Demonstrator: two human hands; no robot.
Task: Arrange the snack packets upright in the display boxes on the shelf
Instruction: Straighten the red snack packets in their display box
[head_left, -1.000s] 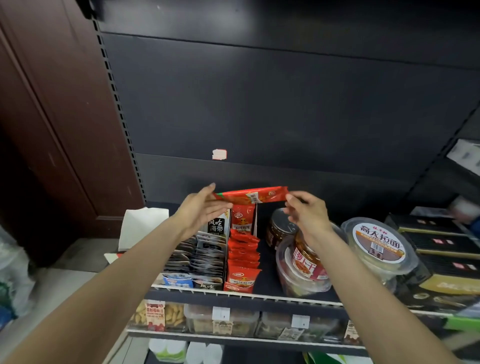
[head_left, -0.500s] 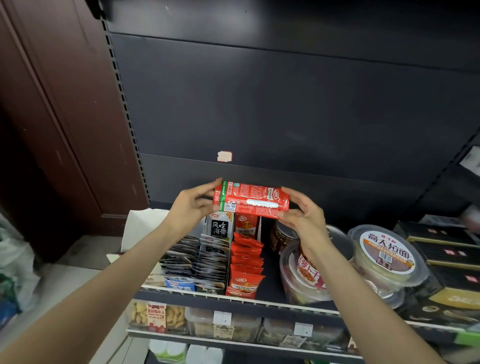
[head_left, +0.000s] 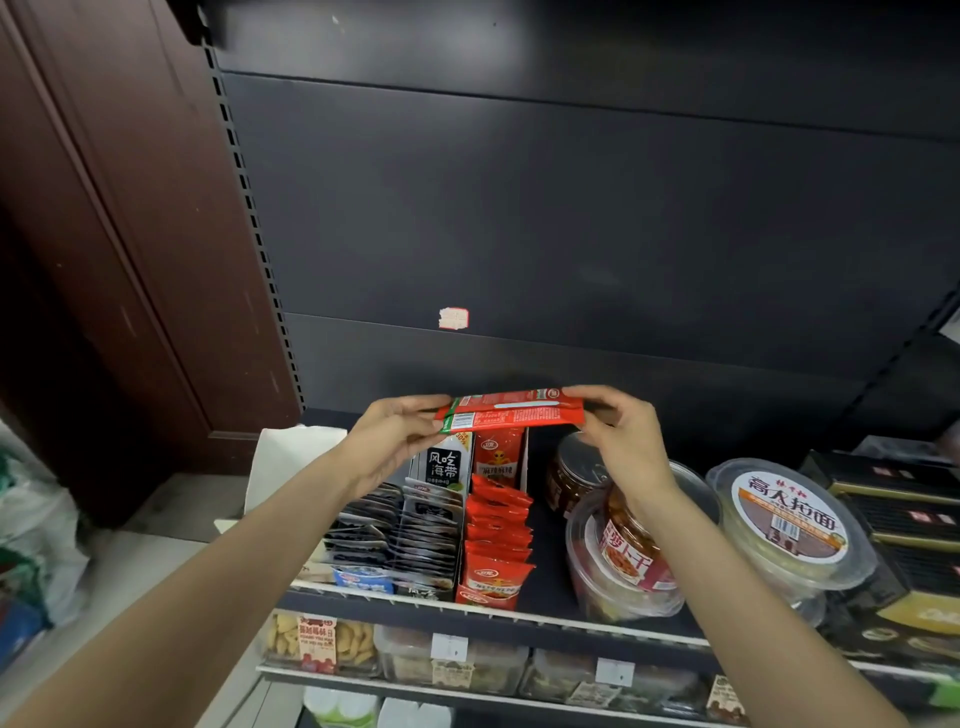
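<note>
Dark metal shelving (head_left: 623, 249) fills my view, its shelf (head_left: 550, 561) stocked along the front edge. I hold a red snack packet (head_left: 511, 410) lengthwise above the red display box (head_left: 498, 535), my left hand (head_left: 395, 441) pinching its left end, my right hand (head_left: 618, 436) pinching its right end. Beside that box, toward the shelf's left end, stands the black seaweed display box (head_left: 410, 530); clear plastic tubs (head_left: 623, 561) sit to the right.

Both hands (head_left: 395, 436) (head_left: 618, 436) pinch red packets (head_left: 511, 410) (stacked flat) above the shelf (head_left: 545, 621).
</note>
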